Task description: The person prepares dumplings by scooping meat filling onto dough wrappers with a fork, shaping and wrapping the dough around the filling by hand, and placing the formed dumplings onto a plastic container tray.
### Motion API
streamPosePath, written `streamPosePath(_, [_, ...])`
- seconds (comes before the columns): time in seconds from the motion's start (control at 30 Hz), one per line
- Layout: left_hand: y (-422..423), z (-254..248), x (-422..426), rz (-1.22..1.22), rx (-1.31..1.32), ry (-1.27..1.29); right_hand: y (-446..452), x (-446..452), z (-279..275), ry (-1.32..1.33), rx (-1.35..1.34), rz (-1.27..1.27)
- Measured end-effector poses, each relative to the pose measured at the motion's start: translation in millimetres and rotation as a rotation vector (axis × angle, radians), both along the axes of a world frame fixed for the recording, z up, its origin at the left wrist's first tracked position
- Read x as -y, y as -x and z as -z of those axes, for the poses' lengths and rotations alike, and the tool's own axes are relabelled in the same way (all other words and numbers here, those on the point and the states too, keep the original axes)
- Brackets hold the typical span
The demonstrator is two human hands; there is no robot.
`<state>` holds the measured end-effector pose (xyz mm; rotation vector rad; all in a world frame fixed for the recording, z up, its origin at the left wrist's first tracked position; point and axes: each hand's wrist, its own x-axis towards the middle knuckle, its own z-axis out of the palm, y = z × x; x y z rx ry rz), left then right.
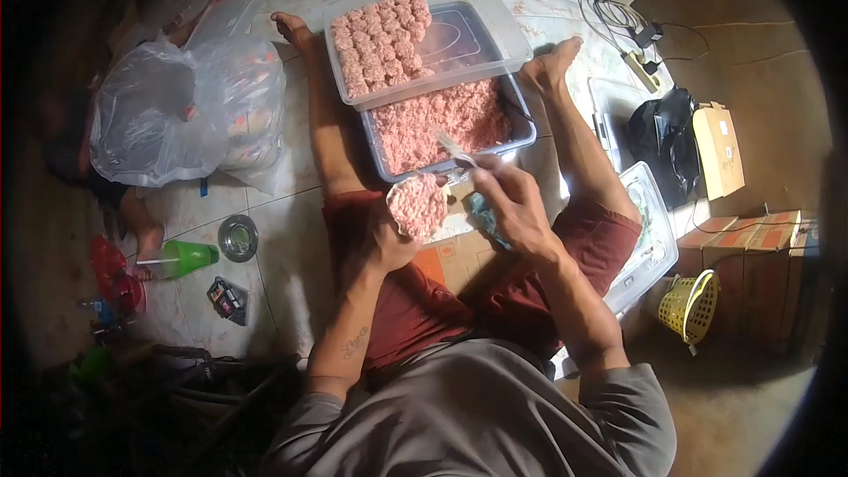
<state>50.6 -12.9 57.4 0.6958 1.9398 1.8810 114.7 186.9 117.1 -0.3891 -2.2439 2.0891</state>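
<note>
Mince (419, 205) cupped in left hand (392, 245), pale utensil (457, 151) gripped in right hand (514, 205) near blue-rimmed tub (524, 142).

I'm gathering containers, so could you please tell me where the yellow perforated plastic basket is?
In the head view, the yellow perforated plastic basket is at lower right, on the person's right, beside the brown cardboard boxes.

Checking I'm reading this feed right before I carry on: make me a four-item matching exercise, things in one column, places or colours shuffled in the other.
Things
1. Utensil
2. Pink balls
3. Basket
4. Pink clump

Places or colours
A. Yellow
B. In the left hand
C. In the right hand
D. In rows in the clear tray

Pairs: 1-C, 2-D, 3-A, 4-B
</note>
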Motion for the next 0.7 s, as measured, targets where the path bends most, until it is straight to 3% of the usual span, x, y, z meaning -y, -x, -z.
streamPosePath(0.07, [11,9,3,-0.059,-0.363,0.088,-14,-3,29,0.016,0.093,-0.051])
streamPosePath(0.13, [12,30,1,-0.103,-0.221,0.051,-36,9,56,0.356,0.101,-0.020])
streamPosePath(0.2, [11,37,-5,-0.129,-0.073,0.018,-47,15,78,0.404,0.100,-0.039])
streamPosePath(0.27, [13,9,-15,-0.055,-0.413,0.131,-36,16,74,-0.182,-0.252,-0.124])
streamPosePath(0.3, [14,7,-16,-0.040,-0.424,0.130,-33,11,68,-0.183,-0.253,-0.121])
streamPosePath(0.33, [14,13,-17,-0.043,-0.428,0.130,-30,4,59,-0.373,-0.228,-0.151])
streamPosePath(0.37, [13,26,-18,-0.197,-0.380,0.136,-27,-3,53,-0.563,-0.202,-0.182])
streamPosePath(0.4, [12,22,-20,-0.352,-0.327,0.140,-25,-9,51,-0.574,-0.218,-0.191])
streamPosePath(0.47, [10,16,-10,-0.384,-0.242,0.123,-31,-17,61,-0.328,-0.095,-0.137])
streamPosePath(0.5, [12,9,-5,-0.337,-0.282,0.175,-35,-15,63,-0.326,-0.089,-0.143])
streamPosePath(0.53, [15,5,-3,-0.287,-0.326,0.227,-40,-12,64,-0.083,0.040,-0.118])
streamPosePath(0.57, [16,3,-9,-0.393,-0.456,0.107,-44,-9,66,0.160,0.165,-0.085])
streamPosePath(0.6, [13,3,-9,-0.386,-0.455,0.109,-48,-5,68,0.164,0.166,-0.079])
streamPosePath(0.67, [10,6,-11,-0.325,-0.133,-0.075,-54,4,74,0.337,0.160,-0.138])
streamPosePath(0.7, [24,4,-2,-0.149,-0.413,0.025,-54,8,76,0.359,0.144,-0.166])
